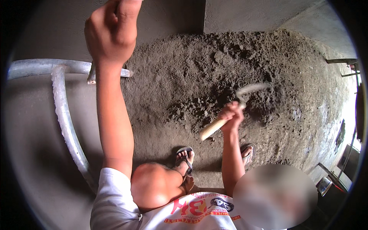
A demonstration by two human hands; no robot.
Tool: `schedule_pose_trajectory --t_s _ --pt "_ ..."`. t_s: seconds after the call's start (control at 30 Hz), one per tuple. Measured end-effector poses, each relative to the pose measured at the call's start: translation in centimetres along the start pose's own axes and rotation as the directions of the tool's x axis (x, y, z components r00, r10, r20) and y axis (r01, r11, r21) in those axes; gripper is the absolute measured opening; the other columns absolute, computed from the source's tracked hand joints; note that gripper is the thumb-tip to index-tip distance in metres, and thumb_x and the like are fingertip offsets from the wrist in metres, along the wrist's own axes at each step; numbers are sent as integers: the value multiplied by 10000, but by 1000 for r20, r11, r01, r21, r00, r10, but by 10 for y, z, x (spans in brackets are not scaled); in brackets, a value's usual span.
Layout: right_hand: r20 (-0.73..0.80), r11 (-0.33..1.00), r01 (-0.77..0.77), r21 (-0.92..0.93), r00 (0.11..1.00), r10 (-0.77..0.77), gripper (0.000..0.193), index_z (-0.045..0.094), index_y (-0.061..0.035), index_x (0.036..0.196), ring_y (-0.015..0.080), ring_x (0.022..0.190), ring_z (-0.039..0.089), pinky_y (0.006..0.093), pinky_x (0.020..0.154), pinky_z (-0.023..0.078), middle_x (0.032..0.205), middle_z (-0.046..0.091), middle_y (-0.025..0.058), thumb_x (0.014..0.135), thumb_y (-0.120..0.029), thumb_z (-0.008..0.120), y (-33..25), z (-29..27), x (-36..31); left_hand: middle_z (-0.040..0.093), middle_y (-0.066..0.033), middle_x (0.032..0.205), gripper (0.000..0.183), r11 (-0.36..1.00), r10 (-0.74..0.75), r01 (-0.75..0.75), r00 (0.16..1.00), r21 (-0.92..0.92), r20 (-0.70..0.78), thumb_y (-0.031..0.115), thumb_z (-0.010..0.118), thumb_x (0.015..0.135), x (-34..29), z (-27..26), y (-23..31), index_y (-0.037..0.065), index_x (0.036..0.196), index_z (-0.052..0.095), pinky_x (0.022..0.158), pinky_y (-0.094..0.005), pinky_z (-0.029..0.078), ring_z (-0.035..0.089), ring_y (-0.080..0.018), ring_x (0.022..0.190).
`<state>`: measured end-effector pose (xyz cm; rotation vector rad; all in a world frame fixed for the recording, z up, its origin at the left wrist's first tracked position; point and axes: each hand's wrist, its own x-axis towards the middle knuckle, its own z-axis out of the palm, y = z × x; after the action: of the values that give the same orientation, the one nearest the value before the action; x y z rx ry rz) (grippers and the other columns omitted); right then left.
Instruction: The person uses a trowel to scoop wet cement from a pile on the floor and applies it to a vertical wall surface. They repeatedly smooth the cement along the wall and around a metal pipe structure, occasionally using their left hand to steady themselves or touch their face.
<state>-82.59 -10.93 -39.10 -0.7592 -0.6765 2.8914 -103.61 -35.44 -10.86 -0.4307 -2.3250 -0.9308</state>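
- So the main thing here is a short hand tool (212, 130) with a pale wooden handle, sitting right in the right hand (231, 113).
- Right hand's got its fingers wrapped firmly round the handle, up near the head. The butt end pokes out to the left of the fist and back toward the body.
- The tool's metal head (251, 89) is just past the fist, off to the right. It's light and looks curved, but pretty blurry, so I can't tell the exact shape.
- Under and around that hand: dark, crumbly material (199, 69), loose and lumpy, spreading out beyond the fist and to its left.
- Left hand (112, 36) is way off to the left and farther out than the right one, well apart from the tool. Fingers look curled in, but the top edge cuts it off, so can't tell if it's gripping anything.
- Nearer the body than the left hand, a metal pipe frame (69, 119) runs along the left of that forearm.
- Back from the right hand, toward the body: a sandal (188, 158) on a foot, then a bare knee (155, 186) and a white shirt (115, 195) with coloured print.
- Grey wall (245, 17) well beyond the right hand.
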Motion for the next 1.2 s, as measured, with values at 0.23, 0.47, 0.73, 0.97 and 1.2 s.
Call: schedule_pose_trajectory --t_s 0.23,0.47,0.73,0.97,1.2 --pt "-129 261 -663 -701 478 869 128 523 -16 913 132 475 518 297 381 470 692 553 52 824 -59 605 156 3 -82 491 -22 579 575 989 -60 53 997 -135 -52 501 505 948 -2 9 -3 13 648 558 529 -288 331 447 -122 557" --pt "-354 480 -724 -496 673 649 123 578 -27 886 140 452 493 319 371 461 631 519 33 826 -88 666 79 -47 -76 382 39 615 571 980 -175 174 985 -94 3 554 434 965 0 1 -4 68 669 487 510 -266 172 280 -62 551" --pt "-275 845 -532 -52 821 500 111 501 -125 908 75 448 355 250 391 320 581 357 -63 844 -77 578 -110 -144 -73 372 59 653 499 982 -172 173 985 -75 19 517 424 977 -2 3 -14 87 743 518 525 -252 158 262 -56 575" --pt "152 891 -338 303 940 305 81 519 -127 888 62 413 375 269 363 392 579 383 -52 846 -59 535 -128 -169 -114 459 31 713 367 990 -136 137 988 -17 79 348 339 980 11 -11 -45 68 872 551 522 -213 233 343 -50 579" --pt "-188 333 -711 -619 546 817 163 552 -20 925 115 433 484 295 363 410 620 522 21 783 -20 630 -15 -78 -139 442 7 706 409 957 -244 258 963 -134 112 405 313 987 19 -18 -54 84 809 492 507 -231 254 349 -84 572"
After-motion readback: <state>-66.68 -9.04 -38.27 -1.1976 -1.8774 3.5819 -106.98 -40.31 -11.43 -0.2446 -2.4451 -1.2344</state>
